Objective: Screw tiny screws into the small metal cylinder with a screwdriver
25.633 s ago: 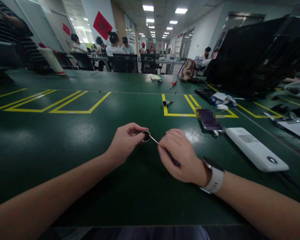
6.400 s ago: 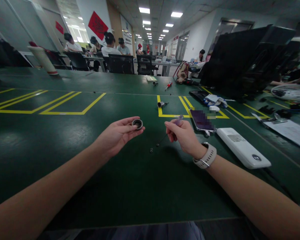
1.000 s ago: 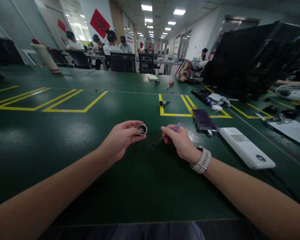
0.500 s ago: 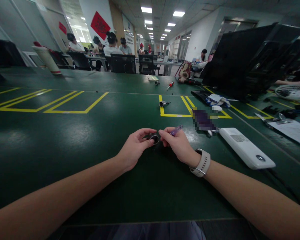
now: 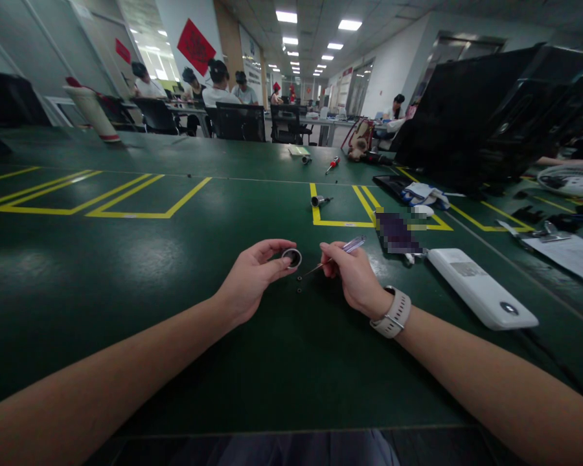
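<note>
Green table [image 5: 184, 336]; ring [image 5: 291, 257] centre dark, indistinct.

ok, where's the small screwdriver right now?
Head view, centre: small screwdriver in the right hand, tip angled down-left near two tiny dark parts on the table, right of the metal ring in the left hand.

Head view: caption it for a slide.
Left hand pinches a metal ring; right hand holds a precision screwdriver over the green table.

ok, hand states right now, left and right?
Left hand: closed on the small metal ring.
Right hand: closed on the thin purple-handled screwdriver.
</note>
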A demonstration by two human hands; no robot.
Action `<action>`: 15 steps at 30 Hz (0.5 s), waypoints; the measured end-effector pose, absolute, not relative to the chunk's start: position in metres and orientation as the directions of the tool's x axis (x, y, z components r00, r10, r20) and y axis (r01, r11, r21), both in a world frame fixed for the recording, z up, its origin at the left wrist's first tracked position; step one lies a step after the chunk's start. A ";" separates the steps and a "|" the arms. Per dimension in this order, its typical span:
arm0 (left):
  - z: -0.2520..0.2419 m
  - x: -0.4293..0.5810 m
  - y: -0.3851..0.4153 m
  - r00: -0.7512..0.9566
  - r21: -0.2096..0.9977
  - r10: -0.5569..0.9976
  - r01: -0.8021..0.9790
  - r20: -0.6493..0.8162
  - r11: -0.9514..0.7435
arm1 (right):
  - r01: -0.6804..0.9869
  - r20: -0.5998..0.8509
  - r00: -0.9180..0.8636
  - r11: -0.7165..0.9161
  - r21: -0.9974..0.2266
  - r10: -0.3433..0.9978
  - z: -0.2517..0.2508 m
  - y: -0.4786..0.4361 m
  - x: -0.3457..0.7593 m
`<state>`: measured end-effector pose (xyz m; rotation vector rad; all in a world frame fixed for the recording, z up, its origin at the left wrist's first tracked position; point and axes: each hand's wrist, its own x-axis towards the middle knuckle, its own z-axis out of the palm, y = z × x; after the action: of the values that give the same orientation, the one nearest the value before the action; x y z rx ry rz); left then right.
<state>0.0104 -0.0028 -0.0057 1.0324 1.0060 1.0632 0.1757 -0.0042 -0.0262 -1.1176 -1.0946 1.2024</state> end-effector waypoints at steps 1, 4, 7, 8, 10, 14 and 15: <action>-0.005 0.010 -0.002 0.172 0.965 0.976 -0.199 -0.135 0.169 | -0.111 0.036 0.038 0.040 -0.993 0.999 -0.026 -0.004 0.176; -0.003 0.008 0.001 0.143 0.953 0.980 -0.251 -0.135 0.168 | -0.060 0.055 0.002 0.055 -0.997 0.998 -0.028 -0.005 0.176; -0.004 0.007 0.004 0.132 0.944 0.982 -0.282 -0.136 0.169 | 0.020 0.067 -0.017 0.067 -0.998 0.998 -0.030 -0.005 0.176; -0.004 0.007 0.004 0.130 0.943 0.982 -0.284 -0.139 0.171 | 0.056 0.077 -0.023 0.078 -0.995 0.997 -0.030 -0.005 0.176; -0.003 0.007 0.004 0.131 0.943 0.980 -0.281 -0.147 0.179 | 0.146 0.106 -0.033 0.110 -0.983 0.994 -0.030 -0.005 0.177; -0.001 0.007 0.003 0.124 0.939 0.979 -0.285 -0.161 0.191 | 0.384 0.153 -0.050 0.160 -0.909 0.987 -0.024 -0.010 0.176; 0.000 0.007 0.003 0.120 0.938 0.979 -0.287 -0.167 0.195 | 0.434 0.176 -0.067 0.187 -0.881 0.982 -0.023 -0.012 0.175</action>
<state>0.0072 0.0028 -0.0004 0.8992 1.0029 1.1360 0.1754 -0.0121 -0.0226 -1.3685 -1.6366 0.8352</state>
